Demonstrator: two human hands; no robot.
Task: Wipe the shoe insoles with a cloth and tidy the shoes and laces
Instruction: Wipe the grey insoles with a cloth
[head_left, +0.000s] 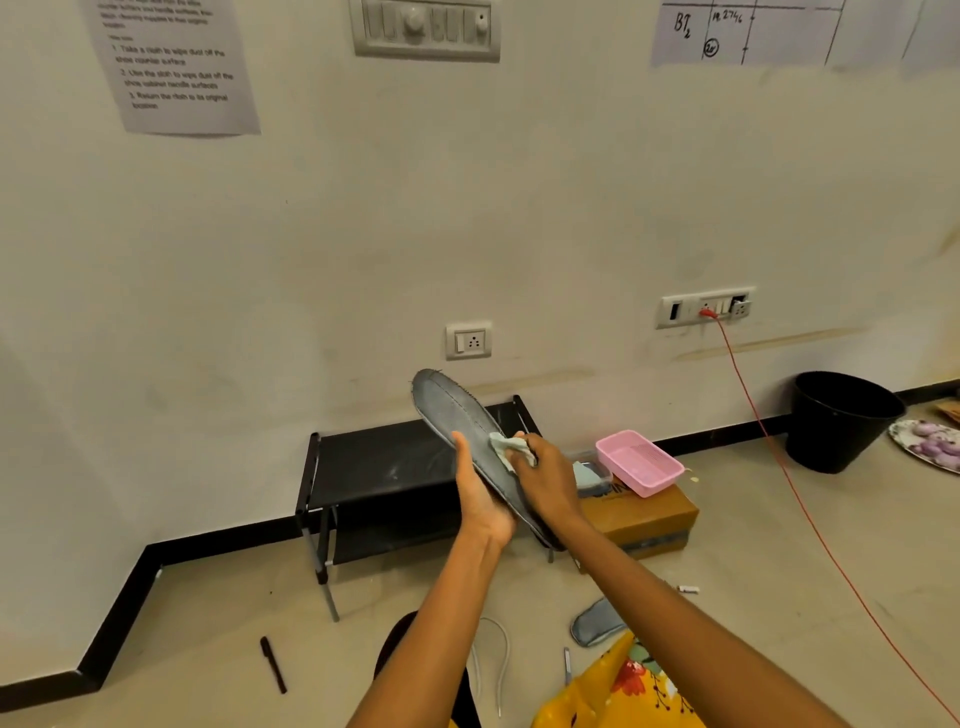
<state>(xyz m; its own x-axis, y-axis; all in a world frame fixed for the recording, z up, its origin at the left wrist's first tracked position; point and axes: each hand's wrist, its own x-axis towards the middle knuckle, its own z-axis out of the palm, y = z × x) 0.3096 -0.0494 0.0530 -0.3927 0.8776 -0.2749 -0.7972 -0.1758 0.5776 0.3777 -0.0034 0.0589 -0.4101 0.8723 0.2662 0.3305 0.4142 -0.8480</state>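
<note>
Two hands raised before a cream wall, left grip (480, 499) holding insole (462, 421), right grip (545, 478) pinching cloth (511, 448).

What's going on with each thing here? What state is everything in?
Insole: held up, tilted, being wiped.
Cloth: bunched, pressed on the insole.
Left hand: grips the insole.
Right hand: grips the cloth.
Second insole: lying on the floor.
Pink tray: upright on the cardboard box.
Black bin: upright.

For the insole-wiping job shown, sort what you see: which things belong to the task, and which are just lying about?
In use: insole held by left hand; cloth in right hand; second insole on floor.

Lying about: pen, pink basket, black bin, red cable.
</note>
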